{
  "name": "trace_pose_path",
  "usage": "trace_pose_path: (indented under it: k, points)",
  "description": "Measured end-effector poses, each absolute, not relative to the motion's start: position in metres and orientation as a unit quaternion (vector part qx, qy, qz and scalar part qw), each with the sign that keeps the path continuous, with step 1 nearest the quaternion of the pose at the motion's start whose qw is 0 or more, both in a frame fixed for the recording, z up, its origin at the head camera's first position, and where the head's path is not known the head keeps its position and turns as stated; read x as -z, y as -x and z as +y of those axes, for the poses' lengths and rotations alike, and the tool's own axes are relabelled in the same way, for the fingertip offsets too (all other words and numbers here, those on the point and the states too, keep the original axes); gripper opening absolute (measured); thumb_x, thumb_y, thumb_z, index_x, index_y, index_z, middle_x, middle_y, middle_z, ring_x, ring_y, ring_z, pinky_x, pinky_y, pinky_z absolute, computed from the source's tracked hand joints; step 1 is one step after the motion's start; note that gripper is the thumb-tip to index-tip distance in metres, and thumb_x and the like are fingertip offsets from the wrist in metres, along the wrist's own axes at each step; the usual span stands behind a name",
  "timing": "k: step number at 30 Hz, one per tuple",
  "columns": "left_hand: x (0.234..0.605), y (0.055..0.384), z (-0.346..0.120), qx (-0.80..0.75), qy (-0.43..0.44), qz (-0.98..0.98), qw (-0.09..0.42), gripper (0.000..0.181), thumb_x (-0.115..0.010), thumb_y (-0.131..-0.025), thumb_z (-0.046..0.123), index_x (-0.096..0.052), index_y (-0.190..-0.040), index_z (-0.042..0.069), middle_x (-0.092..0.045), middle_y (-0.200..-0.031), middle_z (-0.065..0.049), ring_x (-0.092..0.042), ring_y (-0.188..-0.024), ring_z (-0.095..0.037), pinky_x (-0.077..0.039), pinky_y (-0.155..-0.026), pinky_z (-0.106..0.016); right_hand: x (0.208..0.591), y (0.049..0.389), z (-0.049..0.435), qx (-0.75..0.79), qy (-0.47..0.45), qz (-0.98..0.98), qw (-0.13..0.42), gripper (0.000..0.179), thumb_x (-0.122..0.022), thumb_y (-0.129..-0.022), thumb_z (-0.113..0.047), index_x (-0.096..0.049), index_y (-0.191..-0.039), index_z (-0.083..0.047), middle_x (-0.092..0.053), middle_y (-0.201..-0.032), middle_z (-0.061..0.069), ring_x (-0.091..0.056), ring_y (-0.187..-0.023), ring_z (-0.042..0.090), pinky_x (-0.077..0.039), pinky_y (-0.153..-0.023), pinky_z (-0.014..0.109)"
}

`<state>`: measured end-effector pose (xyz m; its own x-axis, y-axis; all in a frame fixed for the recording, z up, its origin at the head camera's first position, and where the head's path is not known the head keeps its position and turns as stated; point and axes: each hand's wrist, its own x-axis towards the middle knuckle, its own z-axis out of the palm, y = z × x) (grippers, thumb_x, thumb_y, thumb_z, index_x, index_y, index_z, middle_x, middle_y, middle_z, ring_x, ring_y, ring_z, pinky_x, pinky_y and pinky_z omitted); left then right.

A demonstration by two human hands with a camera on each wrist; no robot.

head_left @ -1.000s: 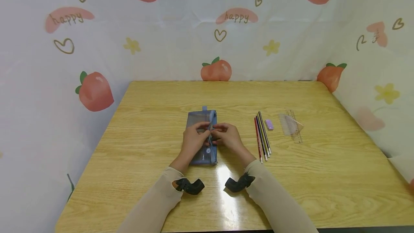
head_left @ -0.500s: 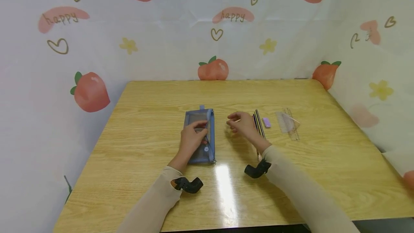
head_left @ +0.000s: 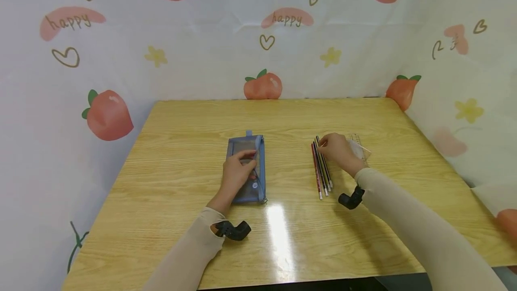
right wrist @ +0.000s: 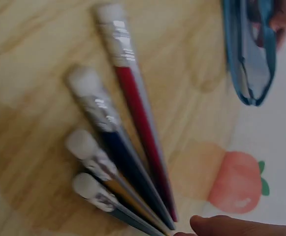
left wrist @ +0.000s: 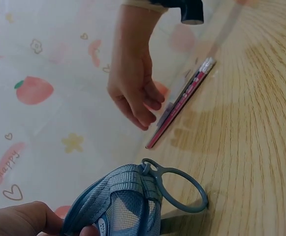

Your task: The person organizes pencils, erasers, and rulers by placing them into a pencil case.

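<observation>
A blue mesh pencil case (head_left: 244, 194) lies on the table, its zipped side facing right and parted. My left hand (head_left: 236, 172) pinches the edge of that opening between thumb and fingers. A ring-shaped zipper pull (left wrist: 195, 183) hangs from the case's near end in the left wrist view. Over to the right, my right hand (head_left: 339, 149) hovers at the upper part of several pencils (head_left: 319, 174), fingers loosely bent with nothing between them. The pencils lie side by side, white eraser ends toward me. A purple eraser (left wrist: 165, 114) shows beneath the right hand's fingers; the head view hides it.
Right of the pencils, a clear ruler (head_left: 355, 138) and a clear set square (head_left: 361, 151) overlap, partly covered by my right hand. The wooden table (head_left: 181, 147) meets a fruit-printed white curtain (head_left: 210, 57) at the back and sides.
My right hand has left the pencil case's opening and moved right to above the pencils and eraser. My left hand keeps its hold on the case.
</observation>
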<state>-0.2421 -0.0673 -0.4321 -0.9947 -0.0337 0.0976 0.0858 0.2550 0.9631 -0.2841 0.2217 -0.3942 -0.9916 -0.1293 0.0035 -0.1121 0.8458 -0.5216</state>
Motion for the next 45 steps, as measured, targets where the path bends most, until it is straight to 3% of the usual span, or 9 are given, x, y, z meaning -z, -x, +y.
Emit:
trace_pose_path:
  k: [8,11,15,17,21,34,40,45]
  points:
    - [0.433,0.241,-0.068,0.609,0.008,-0.792,0.047,0.031,-0.06,-0.077,0.006,-0.066,-0.107,0.01,-0.063,-0.094,-0.004,-0.061,-0.051,-0.017,-0.054,-0.043,-0.028,0.403,0.281,0.209,0.26,0.074,0.962,0.044,0.015,-0.061,-0.083,-0.01,-0.067,-0.088,0.004,-0.063,-0.067,0.01,-0.055,-0.052,0.016,-0.049,-0.047,0.028]
    - [0.433,0.241,-0.068,0.608,0.009,-0.792,0.046,0.031,-0.06,-0.077,0.006,-0.066,-0.107,0.01,-0.063,-0.094,-0.004,-0.061,-0.051,-0.017,-0.054,-0.043,-0.028,0.404,0.28,0.205,0.251,0.077,0.964,0.045,0.013,-0.061,-0.082,-0.008,-0.067,-0.076,0.002,-0.059,-0.056,0.006,-0.049,-0.043,0.013,-0.043,-0.04,0.024]
    - [0.434,0.242,-0.067,0.607,0.009,-0.794,0.046,0.031,-0.06,-0.077,0.007,-0.066,-0.106,0.012,-0.063,-0.094,-0.003,-0.061,-0.051,-0.017,-0.054,-0.043,-0.028,0.407,0.281,0.201,0.234,0.081,0.968,0.038,0.031,-0.061,-0.08,-0.005,-0.053,-0.05,-0.007,-0.041,-0.041,-0.002,-0.034,-0.035,0.01,-0.03,-0.036,0.02]
    - [0.434,0.242,-0.067,0.605,0.006,-0.795,0.046,0.03,-0.06,-0.077,0.008,-0.066,-0.106,0.013,-0.063,-0.094,-0.002,-0.061,-0.051,-0.017,-0.054,-0.044,-0.028,0.407,0.281,0.2,0.231,0.079,0.969,0.038,0.037,-0.06,-0.08,-0.003,-0.044,-0.047,-0.011,-0.031,-0.039,-0.003,-0.027,-0.035,0.01,-0.026,-0.036,0.02]
    - [0.435,0.242,-0.066,0.604,0.006,-0.796,0.049,0.03,-0.06,-0.077,0.007,-0.066,-0.106,0.014,-0.063,-0.094,-0.002,-0.061,-0.05,-0.017,-0.054,-0.044,-0.029,0.406,0.28,0.197,0.224,0.08,0.971,0.034,0.037,-0.057,-0.077,0.002,-0.039,-0.048,-0.012,-0.025,-0.043,-0.004,-0.022,-0.039,0.01,-0.023,-0.038,0.022]
    - [0.433,0.24,-0.068,0.602,0.015,-0.797,0.035,0.032,-0.059,-0.079,0.009,-0.064,-0.11,0.01,-0.063,-0.1,-0.008,-0.061,-0.051,-0.017,-0.055,-0.046,-0.029,0.401,0.27,0.187,0.203,0.101,0.974,0.029,0.033,-0.051,-0.073,0.007,-0.037,-0.049,-0.011,-0.026,-0.043,-0.004,-0.023,-0.039,0.01,-0.023,-0.037,0.021]
    - [0.432,0.24,-0.068,0.605,0.015,-0.796,0.035,0.032,-0.06,-0.078,0.008,-0.064,-0.11,0.01,-0.063,-0.1,-0.008,-0.061,-0.051,-0.017,-0.055,-0.045,-0.029,0.401,0.268,0.184,0.207,0.095,0.973,0.03,0.023,-0.058,-0.077,0.006,-0.046,-0.059,-0.004,-0.042,-0.05,0.003,-0.036,-0.044,0.013,-0.032,-0.039,0.022]
    - [0.431,0.239,-0.069,0.604,0.018,-0.796,0.039,0.032,-0.06,-0.079,0.007,-0.065,-0.11,0.009,-0.062,-0.101,-0.01,-0.061,-0.05,-0.017,-0.055,-0.045,-0.028,0.4,0.267,0.184,0.231,0.087,0.968,0.044,0.004,-0.06,-0.079,0.003,-0.058,-0.081,0.005,-0.056,-0.066,0.01,-0.048,-0.048,0.015,-0.039,-0.041,0.022]
